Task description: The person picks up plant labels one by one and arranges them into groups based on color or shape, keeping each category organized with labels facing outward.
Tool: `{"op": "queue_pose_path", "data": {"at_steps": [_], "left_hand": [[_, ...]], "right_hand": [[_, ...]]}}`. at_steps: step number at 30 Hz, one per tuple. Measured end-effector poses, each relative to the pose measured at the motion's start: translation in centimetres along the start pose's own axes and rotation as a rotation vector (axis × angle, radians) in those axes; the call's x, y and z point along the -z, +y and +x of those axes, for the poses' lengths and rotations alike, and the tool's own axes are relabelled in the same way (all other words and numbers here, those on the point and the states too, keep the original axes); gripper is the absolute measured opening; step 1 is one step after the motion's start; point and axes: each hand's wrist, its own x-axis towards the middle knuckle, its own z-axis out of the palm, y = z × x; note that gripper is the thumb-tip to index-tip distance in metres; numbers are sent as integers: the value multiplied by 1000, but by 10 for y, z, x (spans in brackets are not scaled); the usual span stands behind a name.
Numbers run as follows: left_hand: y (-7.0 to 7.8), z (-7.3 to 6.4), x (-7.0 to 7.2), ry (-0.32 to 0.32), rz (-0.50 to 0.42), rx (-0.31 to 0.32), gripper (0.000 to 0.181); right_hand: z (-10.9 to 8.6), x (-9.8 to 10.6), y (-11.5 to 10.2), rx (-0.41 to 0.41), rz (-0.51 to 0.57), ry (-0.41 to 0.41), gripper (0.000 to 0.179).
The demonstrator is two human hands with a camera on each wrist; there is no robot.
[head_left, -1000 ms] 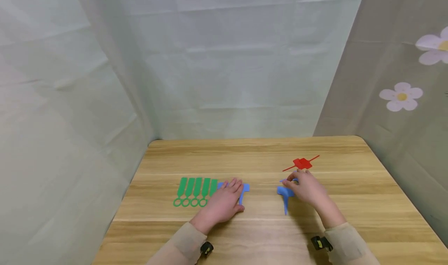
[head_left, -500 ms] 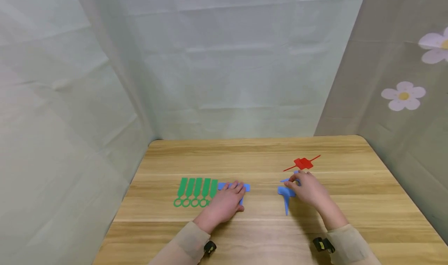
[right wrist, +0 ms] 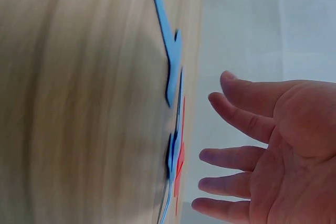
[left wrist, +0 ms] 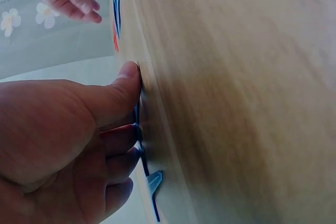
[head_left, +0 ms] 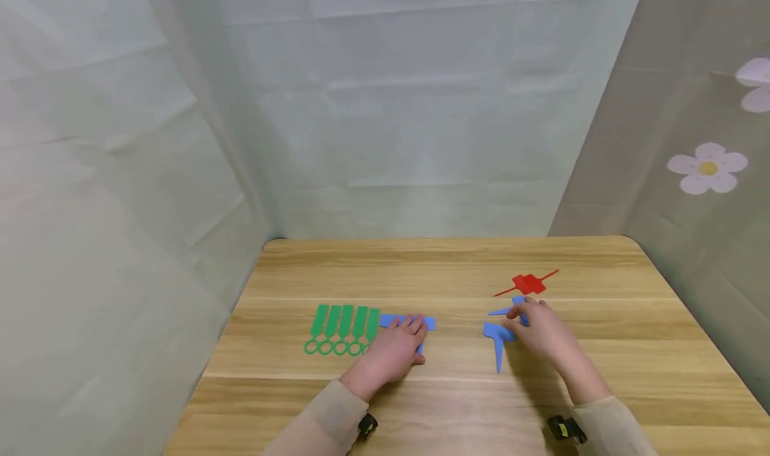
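Observation:
My left hand point(head_left: 391, 352) lies palm down on blue T-shaped plant labels point(head_left: 430, 323), fingers fairly straight, covering most of them. In the left wrist view its thumb point(left wrist: 126, 85) touches down beside a thin blue edge. My right hand point(head_left: 544, 332) hovers above the table near several loose blue T-shaped labels point(head_left: 498, 339), and hides part of them. The right wrist view shows its fingers point(right wrist: 231, 158) spread and relaxed, holding nothing, with a blue label point(right wrist: 170, 51) flat on the wood. Several green ring-ended tags point(head_left: 345, 322) lie in a row left of my left hand.
Overlapping red tags point(head_left: 528, 284) with thin stems lie beyond my right hand. The wooden table point(head_left: 451, 402) meets pale cloth point(head_left: 421, 142) at the back. Flower-printed cloth point(head_left: 650, 108) hangs at the right.
My right hand has drifted slightly right, uncovering more of the blue labels beneath it. My left hand stays on its labels. The head view has shifted a little.

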Motion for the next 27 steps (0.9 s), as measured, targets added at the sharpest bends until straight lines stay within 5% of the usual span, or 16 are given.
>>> {"op": "queue_pose_path", "data": {"at_steps": [14,27], "left_hand": [[1,-2,2,-11,-11,3,66],[0,-3,1,0,-14,-4,66]], "right_hand": [[-16,2,15,2,-68,-9,29],[-11,-14,2,126,-203,15,38]]}}
